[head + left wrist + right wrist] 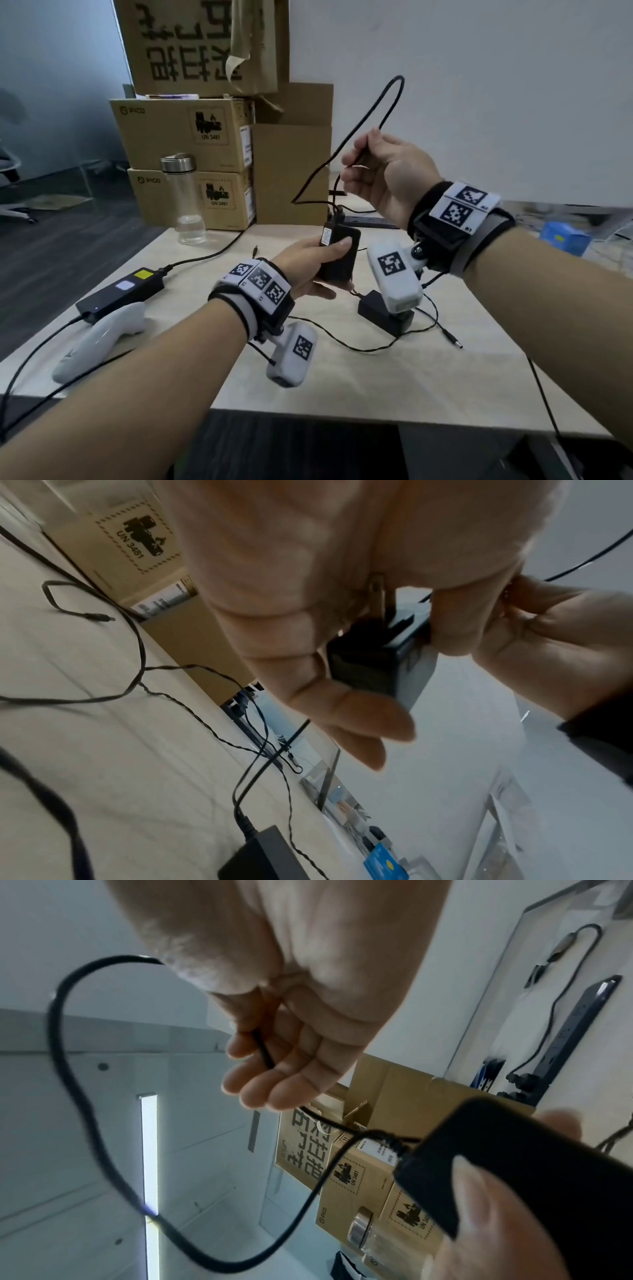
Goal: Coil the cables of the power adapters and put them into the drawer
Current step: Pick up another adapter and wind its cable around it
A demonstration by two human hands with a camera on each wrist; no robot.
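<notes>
Cable looped between two hands
Left hand (308, 260) grips black adapter (339, 253); right hand (387, 174), above it, pinches its cable (363, 120)

You're in an office, looks like: pale desk (428, 377) in the lower half, an office chair (10, 171) at the far left edge by a glass partition (51, 68). Stacked cardboard shipping boxes (178, 133) sit upper left against the white wall (479, 85).

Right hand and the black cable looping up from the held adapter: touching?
Touching. In the right wrist view the cable runs through the right hand, across its curled fingers; the head view shows the same grip.
</notes>
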